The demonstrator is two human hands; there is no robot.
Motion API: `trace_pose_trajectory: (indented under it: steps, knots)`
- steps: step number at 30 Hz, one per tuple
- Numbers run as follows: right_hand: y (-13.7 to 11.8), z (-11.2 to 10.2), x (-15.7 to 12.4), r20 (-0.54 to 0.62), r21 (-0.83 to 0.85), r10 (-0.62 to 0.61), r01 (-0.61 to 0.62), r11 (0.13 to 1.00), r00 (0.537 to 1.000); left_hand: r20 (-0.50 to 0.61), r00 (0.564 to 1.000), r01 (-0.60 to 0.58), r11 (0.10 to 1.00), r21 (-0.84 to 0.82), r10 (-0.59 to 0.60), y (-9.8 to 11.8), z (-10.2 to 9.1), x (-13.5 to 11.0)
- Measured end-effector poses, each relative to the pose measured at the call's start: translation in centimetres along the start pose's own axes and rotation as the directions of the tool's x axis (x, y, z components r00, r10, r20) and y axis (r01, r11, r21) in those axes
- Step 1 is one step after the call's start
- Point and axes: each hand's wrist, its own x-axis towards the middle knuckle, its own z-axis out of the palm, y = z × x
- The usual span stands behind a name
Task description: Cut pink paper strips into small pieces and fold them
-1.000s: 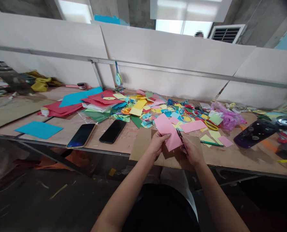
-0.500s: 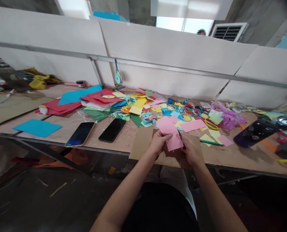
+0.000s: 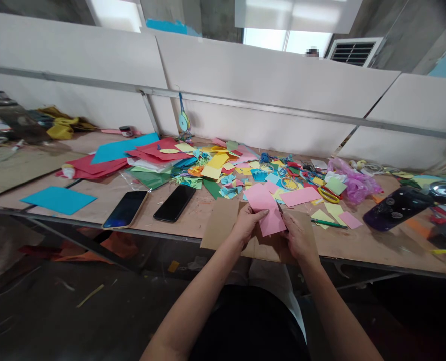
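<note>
A pink paper sheet (image 3: 265, 208) is pinched along its left side by my left hand (image 3: 246, 224), thumb on top. My right hand (image 3: 295, 231) is closed at the sheet's right edge. A thin dark pointed thing (image 3: 279, 206) shows between those fingers and the paper; its kind is too hidden to tell. Beneath both hands, a piece of brown cardboard (image 3: 220, 225) reaches over the table's front edge. Another pink paper strip (image 3: 301, 196) lies just beyond the right hand. To its right are a green pencil-like stick (image 3: 328, 222) and yellow-handled scissors (image 3: 328, 195).
Two phones (image 3: 126, 209) lie left of the cardboard, near a blue paper sheet (image 3: 58, 199). Coloured scraps (image 3: 215, 165) cover the back of the table (image 3: 343, 245). A pink plastic bag (image 3: 354, 183) and a dark bottle (image 3: 396, 208) lie at right. White panels stand behind.
Almost nothing differs. Both hands keep their hold at the pink paper, and the whole view has shifted very slightly.
</note>
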Motion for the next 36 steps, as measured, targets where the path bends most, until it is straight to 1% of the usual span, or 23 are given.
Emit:
trace_pose_trajectory:
  steps: [6, 10, 16, 21, 26, 32, 36]
  knots:
    - [-0.04, 0.37, -0.13, -0.002, 0.021, -0.034, 0.034, 0.999, 0.999, 0.015, 1.0, 0.002, 0.999, -0.041, -0.002, 0.17, 0.29, -0.14]
    - [-0.13, 0.48, -0.22, -0.012, -0.005, -0.054, 0.054, 0.999, 0.998, 0.01, 1.0, 0.01, 0.998, -0.059, -0.01, 0.26, 0.4, -0.19]
    - [0.17, 0.42, -0.13, -0.007, 0.004, -0.059, 0.059, 0.998, 0.998, 0.016, 1.0, 0.0, 0.999, -0.034, 0.001, -0.06, 0.06, 0.06]
    - [0.36, 0.58, -0.03, -0.001, 0.06, -0.052, 0.052, 0.997, 0.999, 0.013, 1.0, 0.008, 1.0, -0.02, -0.007, -0.17, -0.08, 0.13]
    - [0.31, 0.58, -0.01, -0.001, 0.063, -0.039, 0.039, 0.997, 0.999, 0.015, 1.0, 0.007, 0.999, -0.035, -0.006, -0.08, 0.04, 0.07]
    - [0.38, 0.65, 0.05, 0.022, 0.132, -0.043, 0.039, 0.99, 0.999, 0.042, 0.999, 0.006, 0.999, -0.05, -0.004, -0.27, -0.1, 0.15]
    - [0.65, 0.68, 0.16, 0.016, 0.135, -0.045, 0.043, 0.99, 0.999, 0.049, 0.999, 0.003, 0.999, -0.045, -0.001, -0.23, -0.09, 0.12]
